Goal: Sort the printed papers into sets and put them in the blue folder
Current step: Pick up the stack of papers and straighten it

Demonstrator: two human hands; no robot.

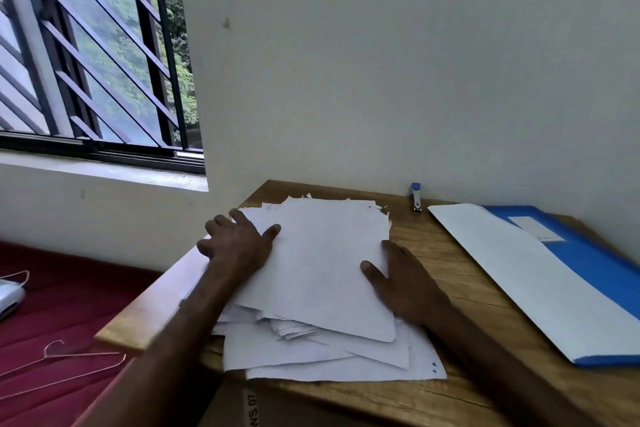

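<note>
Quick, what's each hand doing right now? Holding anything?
Left hand: open, fingers spread flat on the papers.
Right hand: open, at the papers' right edge, thumb on the top sheet, gripping nothing.

– Daylight is coming in through the window [86, 45] on the left, isn't it?
– Yes. Dark slanted bars [104, 21] are crossing it, and green trees [175, 28] are showing beyond. A pale sill [104, 172] is running underneath.
– The plain white wall [381, 62] is filling the rest.
– And a wooden table [460, 274] is standing against it, with a red surface [62, 305] lying lower left and a wire hanger [69, 362] resting there.
</note>
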